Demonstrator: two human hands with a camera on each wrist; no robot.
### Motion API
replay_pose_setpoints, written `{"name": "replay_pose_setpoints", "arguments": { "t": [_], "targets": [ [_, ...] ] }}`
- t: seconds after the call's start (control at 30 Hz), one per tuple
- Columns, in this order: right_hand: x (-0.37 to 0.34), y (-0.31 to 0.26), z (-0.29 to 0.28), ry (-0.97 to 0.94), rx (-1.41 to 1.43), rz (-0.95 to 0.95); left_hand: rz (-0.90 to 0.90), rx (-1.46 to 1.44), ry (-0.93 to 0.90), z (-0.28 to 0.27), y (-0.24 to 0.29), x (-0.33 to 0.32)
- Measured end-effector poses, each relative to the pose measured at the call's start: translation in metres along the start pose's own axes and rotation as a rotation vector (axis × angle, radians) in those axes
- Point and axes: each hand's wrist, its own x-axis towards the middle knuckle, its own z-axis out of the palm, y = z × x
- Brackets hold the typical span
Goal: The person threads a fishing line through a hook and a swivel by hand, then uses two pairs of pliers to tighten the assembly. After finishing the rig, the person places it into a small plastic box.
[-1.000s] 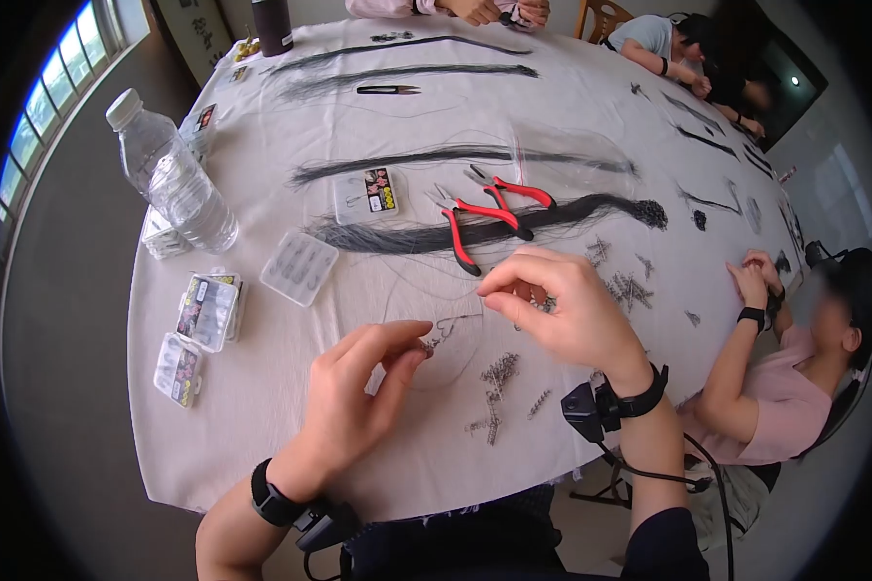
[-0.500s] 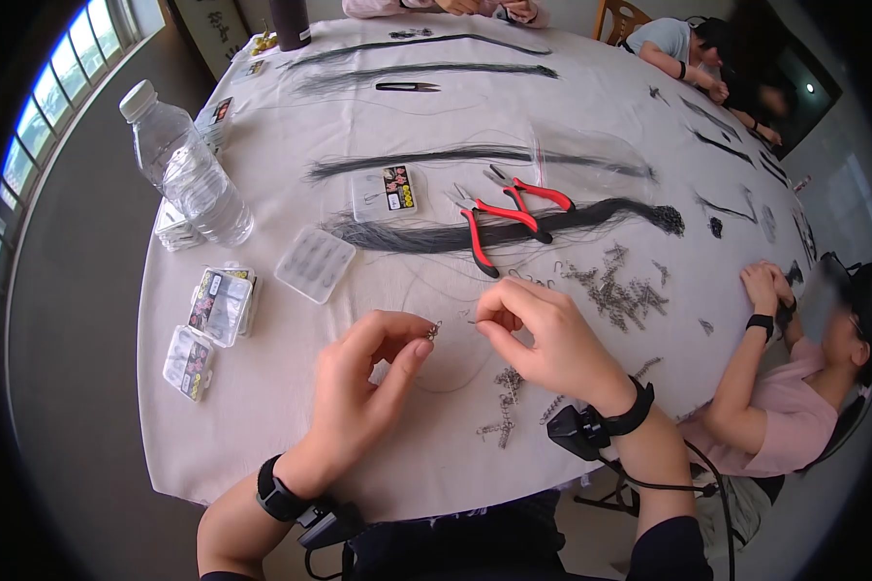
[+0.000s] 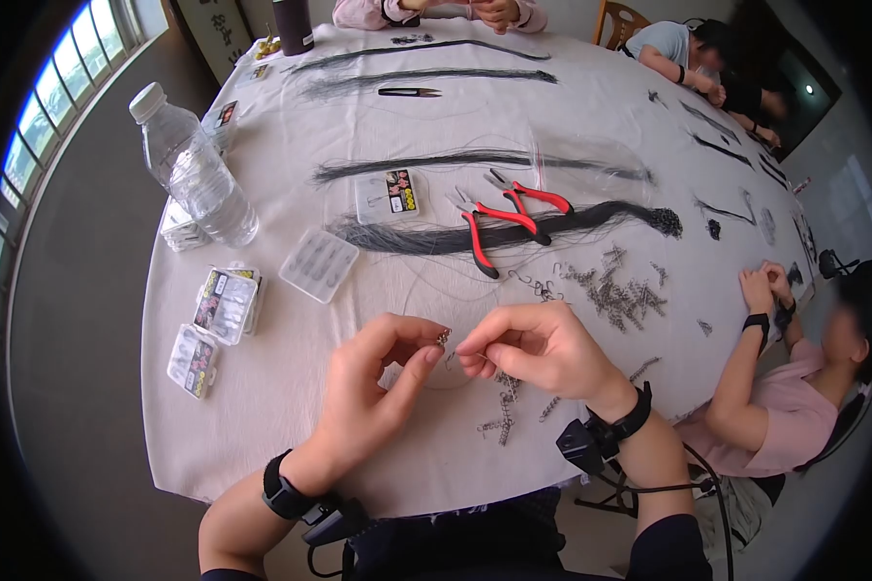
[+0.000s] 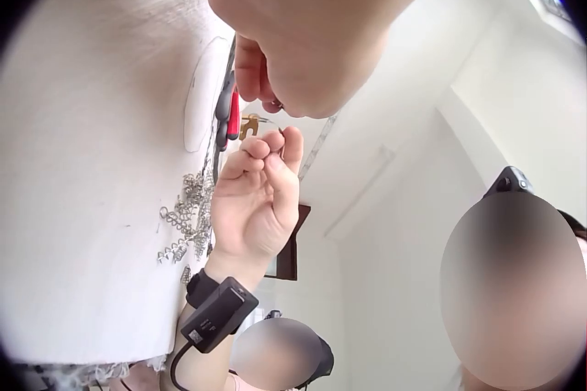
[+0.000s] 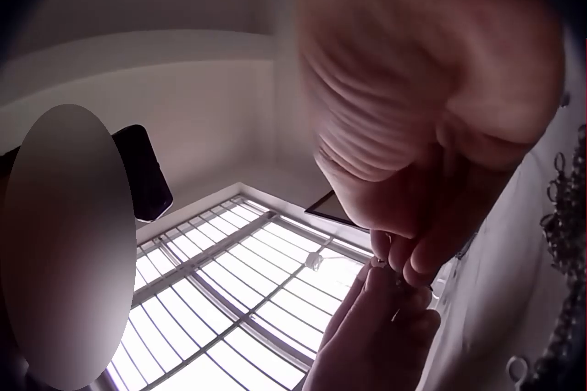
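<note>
Left hand (image 3: 370, 376) is pinching a metal cluster (image 3: 444, 338), probably light, stiff, best held endwise; right hand (image 3: 543, 352) is pinching a thin piece (image 3: 483, 355)!

Bottle (image 3: 199, 172) is standing at left on table (image 3: 252, 426); stacked boxes (image 3: 226, 308) are lying before it. Pliers (image 3: 507, 216) are resting across strand bundle (image 3: 436, 238), beyond left hand (image 3: 370, 373) and right hand (image 3: 545, 351). Metal pile (image 3: 614, 296) is lying behind-right of right hand, second pile (image 3: 504, 414) before it.
</note>
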Motion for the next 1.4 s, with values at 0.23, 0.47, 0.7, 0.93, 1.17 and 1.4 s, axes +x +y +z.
{"name": "replay_pose_setpoints", "arguments": {
  "t": [0.23, 0.47, 0.7, 0.93, 1.17, 1.4],
  "targets": [
    [0.002, -0.001, 0.005, 0.058, -0.005, 0.063, 0.069, 0.099, -0.017, -0.001, 0.002, 0.001],
    [0.002, 0.009, 0.011, 0.170, -0.163, -0.133, 0.063, 0.106, -0.020, 0.003, 0.002, 0.000],
    [0.001, 0.008, 0.010, 0.161, -0.107, -0.011, 0.055, 0.087, -0.004, 0.003, 0.001, 0.000],
    [0.001, 0.009, 0.011, 0.156, -0.067, -0.022, 0.107, 0.191, -0.046, 0.002, 0.004, 0.001],
    [0.001, 0.007, 0.012, 0.109, -0.120, -0.032, 0.181, 0.224, -0.024, 0.002, 0.008, 0.003],
    [0.001, 0.012, 0.010, 0.086, -0.025, -0.062, 0.207, 0.267, -0.007, 0.003, 0.013, 0.003]
  ]
}}
